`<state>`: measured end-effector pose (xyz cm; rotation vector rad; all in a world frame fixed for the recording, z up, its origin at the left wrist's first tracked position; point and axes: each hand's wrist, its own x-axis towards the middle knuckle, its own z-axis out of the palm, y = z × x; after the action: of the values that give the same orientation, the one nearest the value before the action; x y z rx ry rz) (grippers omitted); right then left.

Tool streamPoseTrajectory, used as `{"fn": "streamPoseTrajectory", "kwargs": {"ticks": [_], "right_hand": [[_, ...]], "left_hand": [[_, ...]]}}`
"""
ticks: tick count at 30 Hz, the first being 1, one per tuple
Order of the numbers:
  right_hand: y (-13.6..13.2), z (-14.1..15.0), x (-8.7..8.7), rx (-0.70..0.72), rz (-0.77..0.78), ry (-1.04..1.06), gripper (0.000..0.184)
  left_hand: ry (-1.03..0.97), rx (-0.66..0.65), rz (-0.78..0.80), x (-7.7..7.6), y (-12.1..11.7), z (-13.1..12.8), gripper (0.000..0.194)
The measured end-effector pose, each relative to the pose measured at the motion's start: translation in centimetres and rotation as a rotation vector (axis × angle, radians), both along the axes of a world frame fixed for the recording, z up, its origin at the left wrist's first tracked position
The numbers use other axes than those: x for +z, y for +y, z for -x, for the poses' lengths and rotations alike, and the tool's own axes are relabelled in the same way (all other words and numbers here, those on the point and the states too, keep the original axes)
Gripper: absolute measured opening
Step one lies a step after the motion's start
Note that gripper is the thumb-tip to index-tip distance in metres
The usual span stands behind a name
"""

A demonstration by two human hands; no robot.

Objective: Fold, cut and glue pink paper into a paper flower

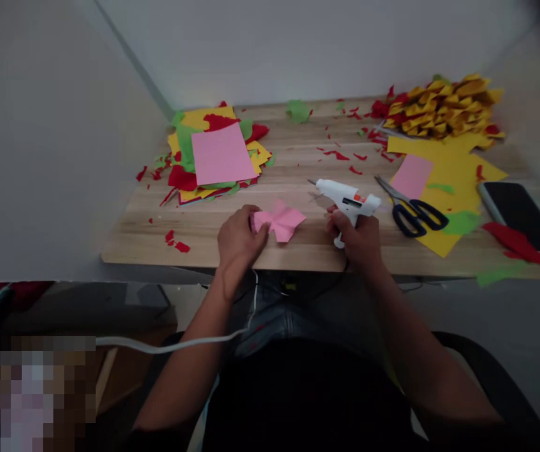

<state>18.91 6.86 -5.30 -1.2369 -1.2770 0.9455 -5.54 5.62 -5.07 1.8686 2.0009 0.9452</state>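
Near the table's front edge, my left hand (242, 237) pinches a folded pink paper piece (283, 222) between thumb and fingers. The paper spreads out to the right in creased, petal-like points. My right hand (358, 242) is wrapped round the handle of a white hot glue gun (343, 193). Its nozzle points left, above and to the right of the pink paper, apart from it. Just right of the gun lie scissors (411, 210) with dark blue handles, blades partly apart.
A pink sheet (223, 156) tops a pile of coloured paper at left. Yellow crumpled paper pieces (449, 107) are heaped at back right, behind yellow sheets (458, 182). A phone (522, 213) lies at right. Red scraps (176, 243) are scattered about. A white cable (176, 345) crosses below the table.
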Motion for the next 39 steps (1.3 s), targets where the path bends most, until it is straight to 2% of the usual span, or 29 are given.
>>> {"fn": "streamPoseTrajectory", "kwargs": {"ticks": [4,7,9,11,12,15,17,21,26,39], "right_hand": [[-0.5,-0.5,0.4,0.002,0.044,-0.022,0.03],[-2.2,-0.5,1.3,-0.075,0.041,0.004,0.03],[-3.9,-0.1,2.4,-0.131,0.006,-0.024,0.031],[-5.6,0.5,3.6,-0.107,0.04,-0.181,0.024],[-6.1,0.9,4.1,-0.042,0.041,-0.299,0.021],[-6.3,1.9,5.0,0.284,-0.018,-0.532,0.012],[-5.4,2.5,5.0,0.363,-0.003,-0.622,0.015],[-3.6,3.3,4.6,0.318,0.078,-0.683,0.022],[-2.9,4.0,4.6,0.305,0.143,-0.655,0.025],[-1.5,5.5,5.8,0.305,0.03,-0.849,0.024]], "left_hand": [[0.091,-0.079,-0.118,0.7,0.3,2.0,0.041],[0.124,-0.284,-0.124,0.8,0.5,3.7,0.024],[0.181,-0.341,-0.071,0.8,0.4,4.0,0.016],[0.238,-0.29,-0.053,0.9,0.2,3.4,0.013],[0.262,-0.245,-0.047,1.0,0.1,2.8,0.013],[0.283,-0.181,0.003,1.3,-0.2,1.0,0.012],[0.247,-0.167,0.043,1.4,-0.2,0.3,0.014],[0.176,-0.128,0.109,1.3,0.0,0.4,0.024],[0.139,-0.131,0.165,1.6,0.2,0.6,0.029],[0.045,-0.129,0.173,1.2,0.3,0.8,0.024]]}}
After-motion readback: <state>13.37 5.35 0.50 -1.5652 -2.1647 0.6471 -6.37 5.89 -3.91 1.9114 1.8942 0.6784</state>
